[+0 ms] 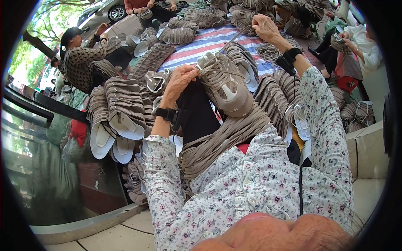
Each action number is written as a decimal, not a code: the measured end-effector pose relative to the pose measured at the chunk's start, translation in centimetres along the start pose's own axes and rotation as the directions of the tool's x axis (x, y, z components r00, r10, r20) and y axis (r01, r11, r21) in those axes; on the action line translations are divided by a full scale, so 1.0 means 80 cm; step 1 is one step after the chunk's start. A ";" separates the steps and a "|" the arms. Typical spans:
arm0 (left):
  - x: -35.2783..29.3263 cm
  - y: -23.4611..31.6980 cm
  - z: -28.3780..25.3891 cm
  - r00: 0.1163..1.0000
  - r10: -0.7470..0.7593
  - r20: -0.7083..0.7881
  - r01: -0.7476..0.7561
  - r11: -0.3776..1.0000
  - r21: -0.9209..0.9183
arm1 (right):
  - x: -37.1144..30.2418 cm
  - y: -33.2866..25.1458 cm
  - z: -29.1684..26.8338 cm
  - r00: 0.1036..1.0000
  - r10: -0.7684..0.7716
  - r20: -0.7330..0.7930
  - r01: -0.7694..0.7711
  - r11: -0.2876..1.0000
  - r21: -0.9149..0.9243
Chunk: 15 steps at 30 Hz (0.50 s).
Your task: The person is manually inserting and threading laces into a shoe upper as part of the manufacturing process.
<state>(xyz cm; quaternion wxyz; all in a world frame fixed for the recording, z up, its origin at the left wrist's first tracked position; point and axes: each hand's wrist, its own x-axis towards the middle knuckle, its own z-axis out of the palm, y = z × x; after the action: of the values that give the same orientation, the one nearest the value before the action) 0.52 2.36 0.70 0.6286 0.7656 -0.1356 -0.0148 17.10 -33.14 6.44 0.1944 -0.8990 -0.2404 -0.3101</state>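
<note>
Head view: left hand (181,78) fingers clamped on taupe shoe (224,85); right hand (264,27) fingers pinching taut lace (233,40), raised.

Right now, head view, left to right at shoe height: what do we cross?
Stacked shoe uppers → left hand pinching the lace at the shoe's top → taupe sneaker on the lap → right hand, raised farther back, pulling the lace taut → seated person in white.
</note>
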 end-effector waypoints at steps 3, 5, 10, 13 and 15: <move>0.001 0.008 -0.003 0.992 -0.124 0.035 0.122 0.991 0.052 | 0.007 0.004 -0.003 1.000 -0.008 0.016 0.008 1.000 -0.012; 0.003 0.013 -0.001 0.991 -0.137 -0.008 0.137 0.988 0.072 | 0.014 0.009 -0.002 0.998 -0.024 -0.058 0.022 0.999 -0.041; 0.021 0.018 0.012 0.980 -0.193 -0.039 0.197 0.972 0.127 | 0.033 0.042 -0.012 0.984 -0.026 -0.177 -0.013 0.977 -0.215; 0.021 0.002 0.005 0.983 -0.172 -0.067 0.179 0.975 0.135 | 0.027 0.000 0.004 0.995 0.099 -0.029 -0.098 0.995 0.035; 0.026 -0.003 0.006 0.994 -0.061 -0.090 0.078 0.977 0.200 | 0.009 -0.021 0.003 0.999 -0.028 -0.032 0.030 0.996 0.083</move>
<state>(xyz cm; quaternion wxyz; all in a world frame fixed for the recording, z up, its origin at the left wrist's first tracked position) 2.45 1.48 0.70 0.5513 0.8301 -0.0832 0.0090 16.80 -31.40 7.07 0.2307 -0.8818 -0.2631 -0.3163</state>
